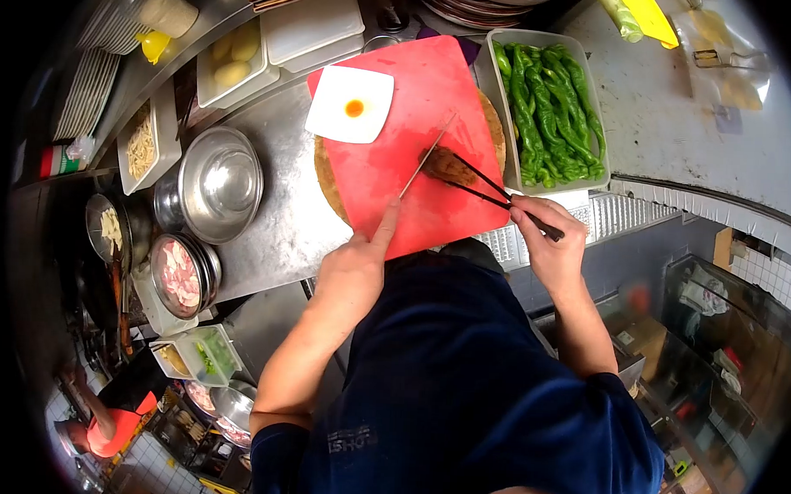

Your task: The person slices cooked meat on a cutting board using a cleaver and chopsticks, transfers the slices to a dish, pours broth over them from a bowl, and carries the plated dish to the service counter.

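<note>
My left hand is closed on a knife, its index finger stretched along the back of the blade. The thin blade stands beside a brown piece of cooked meat on the red cutting board. My right hand is closed around black tongs, whose two arms reach to either side of the meat. At the board's upper left lies a square white plate with a small orange-brown spot of sauce in its middle. The knife's handle is hidden in my left hand.
Green peppers fill a tub right of the board. Metal bowls, a bowl of raw meat and a tub of pale round items stand left. A wok is farther left; another person is at lower left.
</note>
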Action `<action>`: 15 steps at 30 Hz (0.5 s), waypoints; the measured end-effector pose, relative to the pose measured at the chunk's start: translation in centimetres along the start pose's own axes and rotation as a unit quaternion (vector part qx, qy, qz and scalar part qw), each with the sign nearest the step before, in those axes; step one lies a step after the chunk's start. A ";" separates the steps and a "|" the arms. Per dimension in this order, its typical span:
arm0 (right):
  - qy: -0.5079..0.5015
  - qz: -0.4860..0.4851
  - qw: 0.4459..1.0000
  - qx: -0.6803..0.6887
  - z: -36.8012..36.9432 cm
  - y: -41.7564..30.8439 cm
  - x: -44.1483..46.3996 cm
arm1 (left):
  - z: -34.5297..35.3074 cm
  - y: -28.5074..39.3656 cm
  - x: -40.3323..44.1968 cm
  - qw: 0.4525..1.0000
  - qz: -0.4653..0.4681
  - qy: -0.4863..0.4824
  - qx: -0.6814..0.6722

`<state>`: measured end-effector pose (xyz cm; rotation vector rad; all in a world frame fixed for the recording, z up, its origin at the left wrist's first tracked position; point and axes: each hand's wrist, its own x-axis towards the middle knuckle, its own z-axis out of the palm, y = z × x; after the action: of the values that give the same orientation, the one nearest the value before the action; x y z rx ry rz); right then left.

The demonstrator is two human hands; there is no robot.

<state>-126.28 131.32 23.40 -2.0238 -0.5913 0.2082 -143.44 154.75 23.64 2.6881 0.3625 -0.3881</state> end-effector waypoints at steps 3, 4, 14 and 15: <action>-0.008 0.008 1.000 0.003 0.2 0.1 0.2 | -0.3 0.6 0.5 0.998 -0.026 -0.050 0.006; -0.010 0.012 1.000 0.005 0.3 0.2 0.4 | -0.1 0.7 0.8 0.999 -0.022 -0.044 -0.001; -0.029 -0.020 0.999 -0.003 -0.4 1.5 1.0 | 4.1 -0.6 3.1 0.998 0.016 0.043 -0.049; -0.040 -0.028 0.999 -0.003 -0.7 1.7 1.2 | 3.9 -0.9 3.0 0.997 0.013 0.046 -0.067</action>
<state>-124.42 130.72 22.44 -2.0093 -0.6993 0.2553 -141.77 154.47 18.96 2.5824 0.3656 -0.2234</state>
